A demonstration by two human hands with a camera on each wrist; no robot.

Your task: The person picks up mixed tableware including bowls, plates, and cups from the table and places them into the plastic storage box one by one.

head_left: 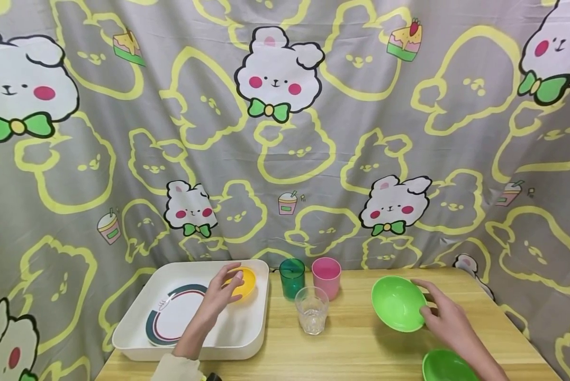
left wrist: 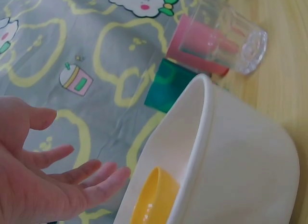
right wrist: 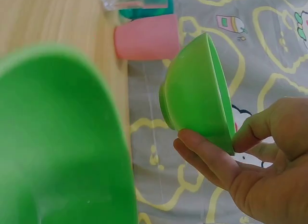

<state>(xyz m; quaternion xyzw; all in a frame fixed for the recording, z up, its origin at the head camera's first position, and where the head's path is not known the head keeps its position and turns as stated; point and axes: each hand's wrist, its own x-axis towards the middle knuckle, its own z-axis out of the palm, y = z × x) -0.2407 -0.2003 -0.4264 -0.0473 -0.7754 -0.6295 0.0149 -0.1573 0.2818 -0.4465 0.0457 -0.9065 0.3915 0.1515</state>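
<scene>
My left hand (head_left: pixel 226 289) reaches into the white tray (head_left: pixel 260 323) and hovers at a small yellow bowl (head_left: pixel 244 281). In the left wrist view the left hand (left wrist: pixel 72 172) has straight spread fingers a little apart from the yellow bowl (left wrist: pixel 154 197). My right hand (head_left: pixel 434 309) pinches the rim of a green bowl (head_left: pixel 398 303), tilted on its side above the table. The right wrist view shows thumb and fingers of the right hand (right wrist: pixel 219 141) on the edge of the green bowl (right wrist: pixel 195 96).
A white plate with dark and red rings (head_left: pixel 174 317) lies in the tray. A teal cup (head_left: pixel 291 276), a pink cup (head_left: pixel 326 275) and a clear glass (head_left: pixel 311 309) stand mid-table. A second green bowl (head_left: pixel 446 366) sits at the front right. A cartoon curtain hangs behind the wooden table (head_left: pixel 361 349).
</scene>
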